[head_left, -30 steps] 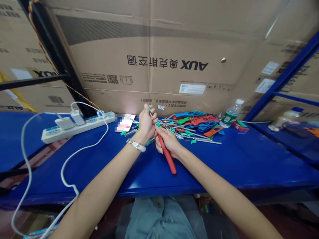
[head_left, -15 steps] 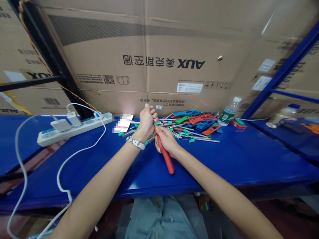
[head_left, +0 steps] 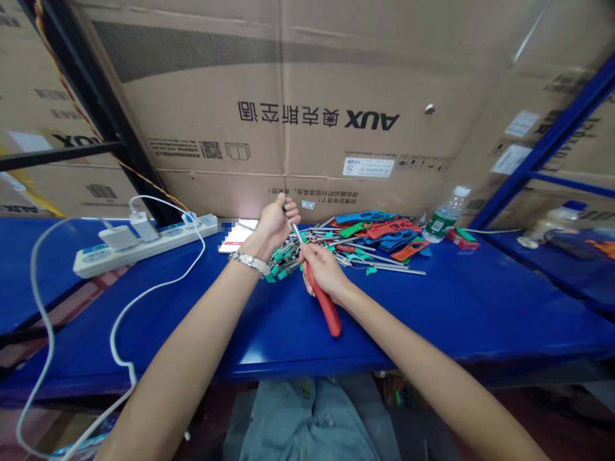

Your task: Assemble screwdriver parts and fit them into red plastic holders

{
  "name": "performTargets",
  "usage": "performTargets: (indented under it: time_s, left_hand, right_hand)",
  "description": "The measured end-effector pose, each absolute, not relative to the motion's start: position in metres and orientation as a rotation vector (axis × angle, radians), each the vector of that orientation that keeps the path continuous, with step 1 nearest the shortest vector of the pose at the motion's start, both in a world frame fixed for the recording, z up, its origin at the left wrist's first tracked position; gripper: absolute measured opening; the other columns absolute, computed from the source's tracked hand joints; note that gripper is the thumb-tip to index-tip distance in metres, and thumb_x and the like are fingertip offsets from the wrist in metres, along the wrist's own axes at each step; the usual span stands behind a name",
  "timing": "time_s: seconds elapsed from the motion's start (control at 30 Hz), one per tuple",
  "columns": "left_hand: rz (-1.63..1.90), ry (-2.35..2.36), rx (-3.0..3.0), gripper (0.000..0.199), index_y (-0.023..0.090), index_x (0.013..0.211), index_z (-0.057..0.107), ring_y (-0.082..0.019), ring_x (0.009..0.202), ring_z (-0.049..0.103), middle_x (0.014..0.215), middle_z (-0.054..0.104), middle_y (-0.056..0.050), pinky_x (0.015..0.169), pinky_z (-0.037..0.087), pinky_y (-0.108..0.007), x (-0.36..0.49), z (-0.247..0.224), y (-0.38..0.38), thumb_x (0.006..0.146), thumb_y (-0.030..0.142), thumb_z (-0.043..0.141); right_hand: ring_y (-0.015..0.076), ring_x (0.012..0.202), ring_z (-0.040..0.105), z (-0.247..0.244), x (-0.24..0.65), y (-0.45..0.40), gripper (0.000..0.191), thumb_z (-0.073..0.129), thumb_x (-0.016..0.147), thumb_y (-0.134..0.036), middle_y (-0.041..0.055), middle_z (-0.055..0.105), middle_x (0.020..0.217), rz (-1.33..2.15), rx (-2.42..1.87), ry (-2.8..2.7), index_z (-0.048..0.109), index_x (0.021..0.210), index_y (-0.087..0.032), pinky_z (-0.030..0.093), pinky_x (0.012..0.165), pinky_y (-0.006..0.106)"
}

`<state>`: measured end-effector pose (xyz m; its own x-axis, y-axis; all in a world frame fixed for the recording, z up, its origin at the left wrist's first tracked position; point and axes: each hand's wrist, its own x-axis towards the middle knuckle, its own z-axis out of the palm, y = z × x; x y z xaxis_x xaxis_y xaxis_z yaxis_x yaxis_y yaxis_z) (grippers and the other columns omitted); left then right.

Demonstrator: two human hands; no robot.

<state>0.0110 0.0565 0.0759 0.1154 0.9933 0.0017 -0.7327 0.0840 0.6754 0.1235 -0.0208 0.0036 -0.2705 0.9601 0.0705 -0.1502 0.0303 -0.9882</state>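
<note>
In the head view, my right hand (head_left: 325,274) is wrapped around a long red handle (head_left: 328,310), whose rounded end points down toward me. A short length of thin metal rod (head_left: 298,232) shows between my two hands. My left hand (head_left: 278,221), with a pale bracelet at the wrist, has its fingers curled around the far end of that rod. How the rod meets the red handle is hidden by my right hand. Just beneath and behind my hands lies a pile of metal rods (head_left: 384,265) and small green pieces (head_left: 282,274).
Red, blue, green and orange plastic parts (head_left: 391,232) lie behind the rods. Farther right stand a water bottle (head_left: 444,218) and a red box (head_left: 464,239). At left are a white power strip (head_left: 144,246) with cables and a phone (head_left: 240,234). Cardboard (head_left: 317,77) rises behind the blue table (head_left: 413,320).
My left hand has drawn away up and left from my right hand, exposing the metal rod between them. The red handle has shifted slightly right with my right hand.
</note>
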Motion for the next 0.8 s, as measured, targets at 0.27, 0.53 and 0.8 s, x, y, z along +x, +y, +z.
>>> performTargets:
  time_s: [0.27,0.53,0.8]
  left_hand:
    - [1.617,0.689,0.809,0.037,0.018,0.073,0.058,-0.011,0.06,0.054,0.07,0.058,-0.002,0.059,0.044,-0.023,-0.012,0.067,0.071,0.105,0.036,0.055]
    - [1.369,1.122,1.894,0.004,0.021,0.081,0.076,-0.023,0.085,0.057,0.081,0.065,-0.005,0.084,0.045,-0.03,-0.049,0.016,0.068,0.082,0.022,0.073]
    - [1.251,1.292,2.173,0.029,0.021,0.081,0.074,-0.026,0.088,0.052,0.082,0.057,-0.006,0.094,0.041,-0.038,-0.046,-0.003,0.066,0.093,0.044,0.061]
  right_hand:
    - [0.0111,0.027,0.044,0.004,0.126,-0.021,0.039,0.061,0.094,-0.057,-0.0083,0.048,0.045,1.458,-0.999,-1.285,0.05,0.077,-0.024,0.034,0.025,0.022]
    - [0.012,0.028,0.042,0.007,0.136,-0.01,0.04,0.065,0.089,-0.06,-0.0082,0.047,0.042,1.45,-0.967,-1.202,0.053,0.078,-0.023,0.033,0.027,0.024]
    - [0.0098,0.032,0.04,0.012,0.136,-0.011,0.029,0.059,0.096,-0.045,-0.0089,0.044,0.043,1.604,-1.003,-1.001,0.054,0.08,-0.021,0.033,0.034,0.021]
